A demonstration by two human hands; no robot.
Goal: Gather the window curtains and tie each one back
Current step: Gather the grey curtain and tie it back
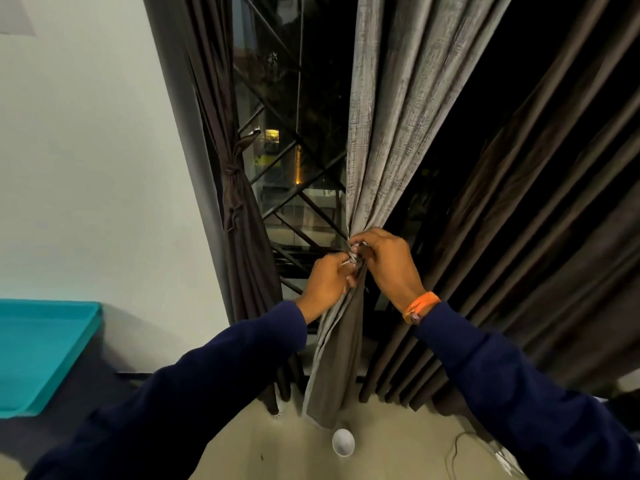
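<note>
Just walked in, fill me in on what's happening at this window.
A person is tying back the grey curtain. The left hand and right hand both pinch a tie at the gathered waist, the knot unfinished. The dark curtain on the left is already tied; the one on the right hangs loose.

**Hidden and cropped regions at the grey curtain's gathering point**

Knot of the tie (pixel 354 257) mostly covered by the fingers of the left hand (pixel 327 285) and right hand (pixel 388 261); form of the knot not discernible. Grey curtain (pixel 381 133) cut off by the top edge. Dark right curtain (pixel 536 220) cropped at top and right. Teal tray (pixel 41 355) cut by the left edge. White round object (pixel 343 442) on the floor too small to identify. Thin cable (pixel 457 448) running out past the bottom edge. Scene beyond the window grille (pixel 294 140) dark and indistinct.
</note>
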